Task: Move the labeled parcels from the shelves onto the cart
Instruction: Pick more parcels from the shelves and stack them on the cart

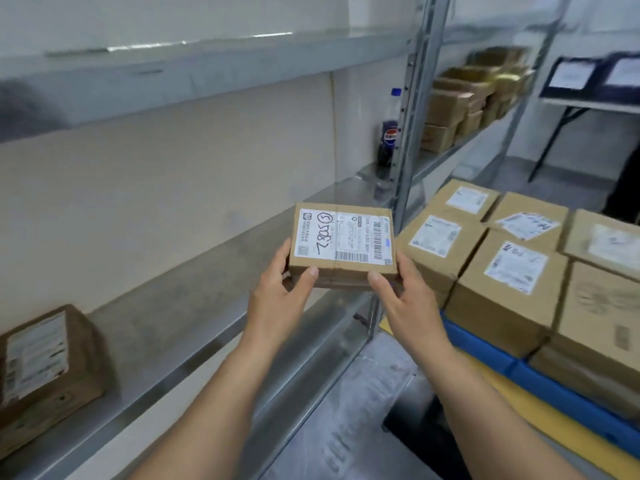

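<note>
A small flat cardboard parcel (343,247) with a white shipping label and black handwriting is held in the air in front of the metal shelf (194,306). My left hand (280,292) grips its left edge, thumb on the front face. My right hand (405,292) grips its right edge the same way. To the right, the cart (485,344) with a blue rim carries several labeled cardboard parcels (509,289). Another labeled parcel (45,372) lies on the same shelf at the far left.
A dark soda bottle (388,133) stands at the shelf's far end beside the upright post (412,126). The neighbouring shelf unit holds several stacked boxes (464,102). A folding table (588,102) with dark flat items stands at the back right.
</note>
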Demonstrator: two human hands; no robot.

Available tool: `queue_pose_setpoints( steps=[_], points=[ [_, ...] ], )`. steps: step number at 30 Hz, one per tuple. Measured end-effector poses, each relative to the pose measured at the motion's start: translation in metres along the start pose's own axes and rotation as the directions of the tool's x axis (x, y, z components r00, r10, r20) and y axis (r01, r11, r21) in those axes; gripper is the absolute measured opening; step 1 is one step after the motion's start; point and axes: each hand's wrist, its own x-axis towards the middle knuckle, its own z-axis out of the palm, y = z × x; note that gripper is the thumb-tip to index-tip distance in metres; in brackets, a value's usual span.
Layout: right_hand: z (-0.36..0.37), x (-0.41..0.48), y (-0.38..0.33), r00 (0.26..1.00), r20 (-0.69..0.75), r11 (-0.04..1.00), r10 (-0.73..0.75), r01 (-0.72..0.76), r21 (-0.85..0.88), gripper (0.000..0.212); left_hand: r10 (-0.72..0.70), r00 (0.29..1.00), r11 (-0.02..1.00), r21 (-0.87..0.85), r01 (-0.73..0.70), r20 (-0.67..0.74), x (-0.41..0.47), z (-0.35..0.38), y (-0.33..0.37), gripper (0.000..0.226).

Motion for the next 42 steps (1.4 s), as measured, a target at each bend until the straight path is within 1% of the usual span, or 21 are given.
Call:
queue_pose_setpoints(
  steps=[6,10,14,17,19,21,24,27,33,36,39,41,42],
  points=[
    [-0.069,0.042,0.039,0.992,-0.115,0.998,0.052,-0.054,-0.015,0.062,0.033,0.993,0.999,-0.008,-0.032,0.112,0.053,0.090,0.015,0.063],
    [-0.111,0.067,0.063,0.981,-0.182,0.995,0.068,-0.080,-0.056,0.066,0.091,0.974,0.996,-0.040,-0.084,0.207,0.080,0.144,0.027,0.069],
    [-0.139,0.095,0.083,0.969,-0.225,0.988,0.101,-0.125,-0.093,0.068,0.076,0.951,0.996,-0.075,-0.056,0.300,0.107,0.184,0.032,0.073],
    [-0.150,0.119,0.096,0.960,-0.256,0.987,0.112,-0.138,-0.086,0.070,0.076,0.940,0.996,-0.066,-0.058,0.331,0.134,0.208,0.031,0.074],
    [-0.155,0.137,0.107,0.953,-0.277,0.981,0.123,-0.158,-0.108,0.070,0.089,0.931,0.995,-0.071,-0.068,0.354,0.154,0.224,0.030,0.073],
    [-0.159,0.156,0.115,0.946,-0.297,0.976,0.128,-0.173,-0.132,0.070,0.092,0.922,0.995,-0.063,-0.073,0.376,0.176,0.240,0.030,0.066],
    [-0.163,0.187,0.125,0.937,-0.320,0.965,0.141,-0.202,-0.168,0.068,0.052,0.912,0.998,-0.051,-0.034,0.407,0.215,0.264,0.028,0.051],
    [-0.168,0.222,0.136,0.918,-0.359,0.940,0.169,-0.260,-0.222,0.067,0.030,0.886,0.999,-0.043,-0.011,0.463,0.256,0.290,0.021,0.045],
    [-0.179,0.285,0.163,0.880,-0.404,0.891,0.251,-0.373,-0.259,0.067,0.011,0.822,0.999,0.023,-0.030,0.570,0.323,0.338,0.007,0.045],
    [-0.183,0.307,0.174,0.861,-0.430,0.880,0.273,-0.403,-0.249,0.068,-0.001,0.794,0.997,0.063,-0.047,0.607,0.347,0.357,0.001,0.041],
    [-0.184,0.321,0.187,0.844,-0.448,0.865,0.295,-0.436,-0.250,0.068,-0.022,0.773,0.995,0.088,-0.044,0.633,0.364,0.373,-0.008,0.042],
    [-0.184,0.324,0.194,0.836,-0.453,0.847,0.309,-0.458,-0.269,0.062,-0.043,0.756,0.993,0.114,-0.042,0.654,0.371,0.381,-0.017,0.042],
    [-0.185,0.324,0.197,0.829,-0.456,0.820,0.323,-0.486,-0.304,0.053,-0.056,0.747,0.990,0.133,-0.044,0.663,0.372,0.384,-0.022,0.042]
  ],
)
